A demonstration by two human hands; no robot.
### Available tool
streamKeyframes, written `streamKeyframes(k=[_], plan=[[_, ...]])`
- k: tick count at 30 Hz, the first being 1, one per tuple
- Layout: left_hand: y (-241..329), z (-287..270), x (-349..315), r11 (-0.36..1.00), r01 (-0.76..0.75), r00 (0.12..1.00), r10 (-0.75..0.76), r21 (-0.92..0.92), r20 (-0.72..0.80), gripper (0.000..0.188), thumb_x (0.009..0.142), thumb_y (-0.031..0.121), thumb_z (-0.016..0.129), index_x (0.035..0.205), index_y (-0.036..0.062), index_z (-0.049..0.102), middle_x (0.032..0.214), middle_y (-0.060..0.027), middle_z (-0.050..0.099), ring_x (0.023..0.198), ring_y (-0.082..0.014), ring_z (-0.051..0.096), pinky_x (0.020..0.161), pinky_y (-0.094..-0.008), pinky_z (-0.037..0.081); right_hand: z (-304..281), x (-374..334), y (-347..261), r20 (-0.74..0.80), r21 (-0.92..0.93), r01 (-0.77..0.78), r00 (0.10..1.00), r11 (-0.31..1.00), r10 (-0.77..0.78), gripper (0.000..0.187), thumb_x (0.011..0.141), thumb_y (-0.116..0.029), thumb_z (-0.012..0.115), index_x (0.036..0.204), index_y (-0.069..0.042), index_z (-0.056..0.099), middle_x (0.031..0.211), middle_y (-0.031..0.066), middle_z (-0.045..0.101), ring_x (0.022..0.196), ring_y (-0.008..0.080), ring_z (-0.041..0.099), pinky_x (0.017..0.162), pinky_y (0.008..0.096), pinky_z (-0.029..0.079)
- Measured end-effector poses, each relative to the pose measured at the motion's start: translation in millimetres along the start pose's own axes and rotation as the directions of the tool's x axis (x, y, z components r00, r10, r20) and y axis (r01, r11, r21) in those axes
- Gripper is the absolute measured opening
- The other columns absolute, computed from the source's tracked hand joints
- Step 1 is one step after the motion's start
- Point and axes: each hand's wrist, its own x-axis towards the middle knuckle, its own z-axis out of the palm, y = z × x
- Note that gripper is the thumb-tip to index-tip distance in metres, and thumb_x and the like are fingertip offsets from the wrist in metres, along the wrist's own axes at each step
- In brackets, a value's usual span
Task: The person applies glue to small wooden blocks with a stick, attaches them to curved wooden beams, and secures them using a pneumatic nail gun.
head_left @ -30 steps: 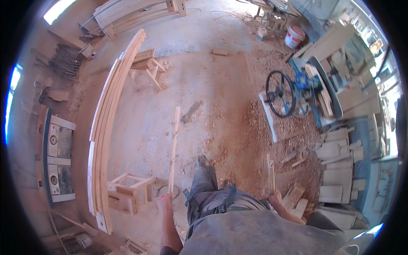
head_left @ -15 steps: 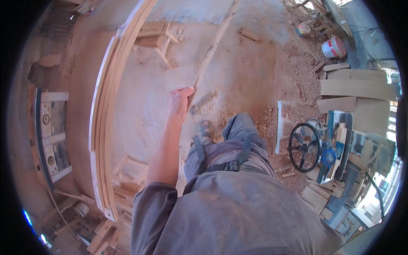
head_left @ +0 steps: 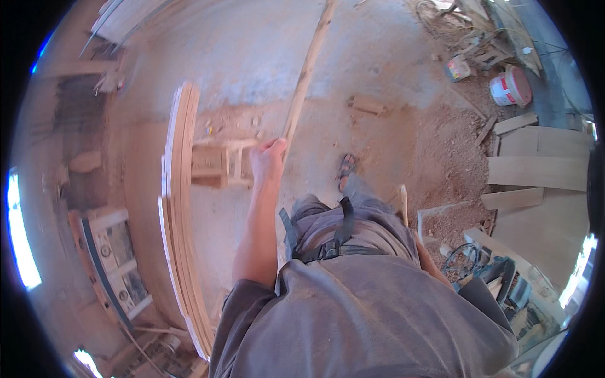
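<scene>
In front of me, my left hand (head_left: 270, 156) is closed around a long, narrow wooden strip (head_left: 307, 72). The strip slants up and slightly right from my fist to the top edge of the view. On my right side only part of the bare forearm (head_left: 430, 259) shows; my body hides the hand itself. The end of a thin piece of wood (head_left: 403, 200) sticks up past my right hip, and I cannot make out whether that hand holds it. Left of my left hand stands a stack of long pale boards (head_left: 181, 164).
A small wooden frame (head_left: 211, 165) is between the boards and my left arm. To the right lie flat wood panels (head_left: 535, 173), with a white bucket (head_left: 507, 88) and small tub (head_left: 458, 68) beyond. Machinery (head_left: 504, 277) stands at the lower right. Wood shavings (head_left: 444, 132) cover the floor there.
My view has turned and I have stepped, with the other foot now showing in front. The strip stays in my left hand. My right forearm and the wood end by it have come into view.
</scene>
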Motion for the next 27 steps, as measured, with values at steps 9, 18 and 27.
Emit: streamKeyframes(k=[9,18,27], plan=[[47.9,72.3,219.4,0.939,0.054,0.998,-0.056,0.339,-0.006,0.037,0.083,0.031,0.062,0.069,-0.0035,0.06,0.053,-0.0079,0.047,0.055,-0.0148,0.046,0.055,-0.0396,0.037,-305.7,221.6,-165.9,-0.065,0.977,-0.033,0.898,0.213,0.436,0.027,0.088,-0.022,0.073,0.073,-0.006,0.058,0.054,0.008,0.055,0.041,0.0201,0.053,0.04,0.0361,0.04],[215.6,179.5,512.7,0.918,0.097,0.98,-0.156,0.384,0.125,0.035,0.082,0.031,0.064,0.07,-0.0012,0.068,0.054,-0.0083,0.052,0.057,-0.0162,0.051,0.057,-0.0416,0.041,-511.9,385.7,-225.1,-0.121,0.865,-0.187,0.824,0.467,0.554,0.038,0.091,-0.029,0.071,0.063,-0.007,0.06,0.052,0.0072,0.055,0.041,0.021,0.053,0.038,0.0377,0.038],[515.0,300.3,758.9,0.871,-0.325,0.932,0.228,0.368,0.281,0.031,0.089,0.031,0.061,0.087,0.0026,0.074,0.086,-0.0215,0.071,0.083,-0.0401,0.07,0.075,-0.0498,0.053,-656.8,511.7,-306.0,0.014,0.281,-0.466,0.876,0.839,0.482,0.026,0.089,-0.034,0.069,0.104,-0.016,0.079,0.091,0.0167,0.076,0.093,0.0334,0.075,0.078,0.0451,0.057]])
